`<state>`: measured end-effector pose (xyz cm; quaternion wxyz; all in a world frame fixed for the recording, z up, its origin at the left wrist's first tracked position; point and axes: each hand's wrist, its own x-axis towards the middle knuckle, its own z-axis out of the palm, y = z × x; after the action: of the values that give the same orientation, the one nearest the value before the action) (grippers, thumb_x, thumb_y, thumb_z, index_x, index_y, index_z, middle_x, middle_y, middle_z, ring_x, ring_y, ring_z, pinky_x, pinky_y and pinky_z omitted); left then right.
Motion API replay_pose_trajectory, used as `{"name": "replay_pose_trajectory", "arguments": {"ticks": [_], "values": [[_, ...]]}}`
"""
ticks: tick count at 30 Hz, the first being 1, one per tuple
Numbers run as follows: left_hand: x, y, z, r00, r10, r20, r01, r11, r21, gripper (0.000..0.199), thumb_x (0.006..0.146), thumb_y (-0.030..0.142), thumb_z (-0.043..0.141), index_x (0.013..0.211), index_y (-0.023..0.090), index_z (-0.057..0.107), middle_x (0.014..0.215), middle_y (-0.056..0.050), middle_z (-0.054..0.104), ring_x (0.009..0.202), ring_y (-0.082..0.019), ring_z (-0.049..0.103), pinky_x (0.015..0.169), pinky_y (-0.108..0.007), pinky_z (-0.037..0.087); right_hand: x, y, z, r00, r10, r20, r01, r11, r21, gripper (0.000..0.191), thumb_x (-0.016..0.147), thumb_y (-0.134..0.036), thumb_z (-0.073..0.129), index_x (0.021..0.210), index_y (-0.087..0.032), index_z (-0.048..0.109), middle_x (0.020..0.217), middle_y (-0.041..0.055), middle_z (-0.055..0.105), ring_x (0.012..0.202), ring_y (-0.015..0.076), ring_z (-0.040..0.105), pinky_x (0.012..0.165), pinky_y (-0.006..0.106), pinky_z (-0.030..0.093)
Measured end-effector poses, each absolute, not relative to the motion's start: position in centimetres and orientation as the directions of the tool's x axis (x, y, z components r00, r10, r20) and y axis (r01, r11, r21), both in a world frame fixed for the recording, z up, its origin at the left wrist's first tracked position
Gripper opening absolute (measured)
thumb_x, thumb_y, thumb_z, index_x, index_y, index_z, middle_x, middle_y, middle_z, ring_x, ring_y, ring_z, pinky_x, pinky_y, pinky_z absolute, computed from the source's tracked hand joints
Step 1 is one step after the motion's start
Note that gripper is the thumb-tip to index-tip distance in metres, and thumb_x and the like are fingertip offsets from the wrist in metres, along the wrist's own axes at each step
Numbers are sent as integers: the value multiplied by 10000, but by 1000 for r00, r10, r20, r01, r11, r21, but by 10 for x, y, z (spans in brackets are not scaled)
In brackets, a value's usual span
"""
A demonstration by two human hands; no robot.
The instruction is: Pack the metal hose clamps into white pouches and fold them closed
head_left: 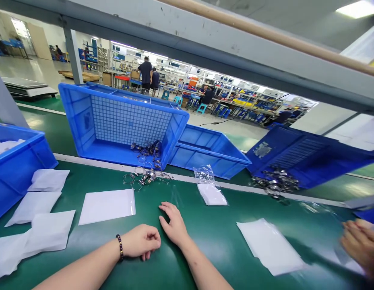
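My left hand (142,241), with a beaded bracelet (119,247) at its wrist, is just above the green table (162,272). Its fingers are curled in, and no object shows in them. To its right my right hand (174,225) lies palm down with fingers stretched out, holding nothing. A faint clear plastic piece (175,196) lies just beyond those fingertips. Metal hose clamps (149,176) are heaped farther back, spilling from a tipped blue crate (129,117). A flat stack of white bags (107,206) lies left of my hands.
Filled white packets (49,229) lie at left beside a blue crate (20,169). A smaller white stack (212,194) sits before another blue bin (211,149). At right are more clamps (275,181), white bags (271,245) and another person's blurred hands (360,245). A metal beam (205,44) crosses above.
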<state>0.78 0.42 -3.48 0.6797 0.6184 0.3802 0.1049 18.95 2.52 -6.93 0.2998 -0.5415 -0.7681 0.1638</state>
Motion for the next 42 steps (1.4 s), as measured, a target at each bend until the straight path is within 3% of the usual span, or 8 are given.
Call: {"name": "replay_pose_trajectory", "arguments": {"ticks": [10, 14, 19, 23, 28, 34, 38, 42], "values": [[7, 4, -40, 693, 624, -361, 328, 173, 929, 170, 728, 339, 523, 734, 170, 508, 484, 56, 493, 384, -88, 501, 360, -178, 393, 159, 72, -38, -224, 901, 372, 777, 396, -490, 431, 801, -175, 442, 1228, -232, 477, 1335, 106, 342, 1084, 226, 498, 910, 401, 455], [6, 5, -41, 697, 622, -356, 319, 176, 931, 158, 730, 329, 521, 729, 171, 506, 474, 54, 499, 380, -90, 503, 355, -176, 389, 141, 112, -21, -235, 937, 259, 821, 334, -463, 501, 778, -184, 501, 1270, -253, 437, 1367, 120, 283, 940, 220, 566, 814, 400, 485], [4, 5, -39, 702, 616, -356, 309, 186, 933, 167, 727, 330, 531, 729, 165, 508, 457, 53, 503, 370, -87, 494, 357, -176, 388, 128, 138, -21, -302, 932, 202, 813, 362, -455, 247, 777, -184, 524, 1005, -213, 614, 1192, 88, 450, 808, 162, 570, 780, 335, 470], [6, 6, -42, 712, 610, -349, 288, 200, 937, 210, 724, 365, 550, 729, 161, 499, 483, 50, 503, 377, -90, 505, 350, -176, 385, 133, 128, -20, -277, 932, 233, 805, 357, -473, 105, 780, -230, 550, 846, -183, 617, 1047, 69, 476, 742, 136, 542, 740, 301, 468], [6, 12, -39, 626, 702, -340, 53, 397, 916, 385, 771, 473, 517, 1006, 172, 460, 661, 20, 562, 440, -98, 554, 401, -204, 430, 153, 74, -13, -243, 916, 319, 682, 395, -615, 62, 775, -244, 571, 804, -196, 596, 1009, 51, 471, 809, 142, 536, 759, 277, 466], [4, 15, -30, 524, 782, -339, -319, 549, 773, 512, 837, 502, 454, 1249, 226, 331, 991, -76, 587, 672, -132, 625, 628, -288, 494, 165, 4, -22, -219, 933, 286, 451, 356, -818, 36, 749, -178, 581, 780, -195, 588, 959, 39, 483, 815, 131, 535, 718, 247, 474], [4, 14, -29, 542, 767, -343, -381, 588, 713, 548, 849, 410, 490, 1317, 206, 291, 1127, -119, 561, 808, -164, 613, 727, -328, 483, 166, -7, -30, -226, 948, 224, 395, 299, -869, 94, 714, -128, 589, 783, -189, 573, 900, 28, 482, 763, 118, 526, 688, 234, 475], [4, 17, -28, 540, 761, -359, -364, 596, 716, 572, 819, 360, 550, 1320, 191, 332, 1043, -108, 606, 802, -173, 607, 743, -338, 474, 172, -1, -30, -257, 950, 175, 379, 266, -887, 86, 718, -172, 612, 794, -187, 574, 868, 19, 475, 696, 104, 512, 655, 232, 469]]}}
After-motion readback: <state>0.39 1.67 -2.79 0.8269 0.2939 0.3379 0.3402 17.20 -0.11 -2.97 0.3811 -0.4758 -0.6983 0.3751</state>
